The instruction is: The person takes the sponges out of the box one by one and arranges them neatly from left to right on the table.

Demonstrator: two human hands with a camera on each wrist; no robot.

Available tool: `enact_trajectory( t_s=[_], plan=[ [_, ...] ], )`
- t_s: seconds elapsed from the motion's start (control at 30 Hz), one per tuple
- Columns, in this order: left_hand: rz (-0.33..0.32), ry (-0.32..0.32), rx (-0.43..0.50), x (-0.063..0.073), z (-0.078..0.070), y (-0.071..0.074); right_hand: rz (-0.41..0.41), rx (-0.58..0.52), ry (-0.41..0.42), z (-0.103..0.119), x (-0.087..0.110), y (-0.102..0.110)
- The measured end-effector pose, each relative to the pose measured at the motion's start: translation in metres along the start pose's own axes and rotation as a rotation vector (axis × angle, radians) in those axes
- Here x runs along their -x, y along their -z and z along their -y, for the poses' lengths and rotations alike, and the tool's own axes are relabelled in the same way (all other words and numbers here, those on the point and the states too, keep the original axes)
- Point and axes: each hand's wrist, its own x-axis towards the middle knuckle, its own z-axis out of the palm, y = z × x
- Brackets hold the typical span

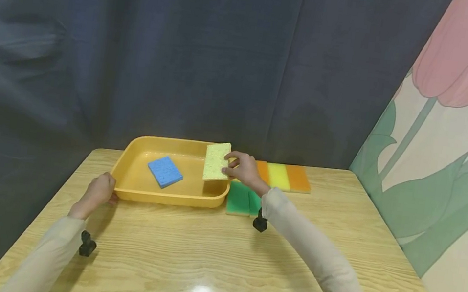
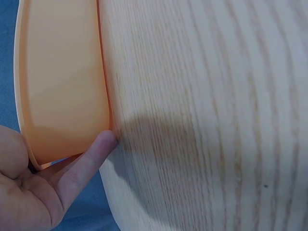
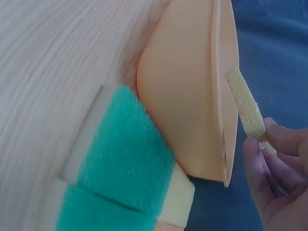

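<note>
A yellow plastic tray (image 1: pixel 169 200) stands at the back of the wooden table. At its front left corner my left hand (image 1: pixel 99 190) grips the rim; in the left wrist view one finger (image 2: pixel 79 175) lies along the outer wall. My right hand (image 1: pixel 245 169) pinches a pale yellow sponge (image 1: pixel 216 163) by its right edge, thumb on one face and fingers on the other. That sponge is tilted up over the tray's right end. Inside the tray a blue sponge (image 1: pixel 165 172) lies flat, left of the middle.
Right of the tray, green-topped sponges (image 1: pixel 239 199) lie side by side, close against its wall. Behind them runs a row with a yellow sponge (image 1: pixel 278 177) and orange sponges (image 1: pixel 298 178). A dark curtain (image 1: pixel 202 53) hangs behind the table, and a tulip-patterned wall (image 1: pixel 432 192) borders the right.
</note>
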Motion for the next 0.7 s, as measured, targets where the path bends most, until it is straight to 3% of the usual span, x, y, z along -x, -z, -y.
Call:
enact_trajectory(
  t_s=[0.7],
  plan=[
    [0.016,0.000,0.010,0.002,-0.003,0.003,0.001,0.025,-0.054,-0.011,0.014,0.041]
  ],
)
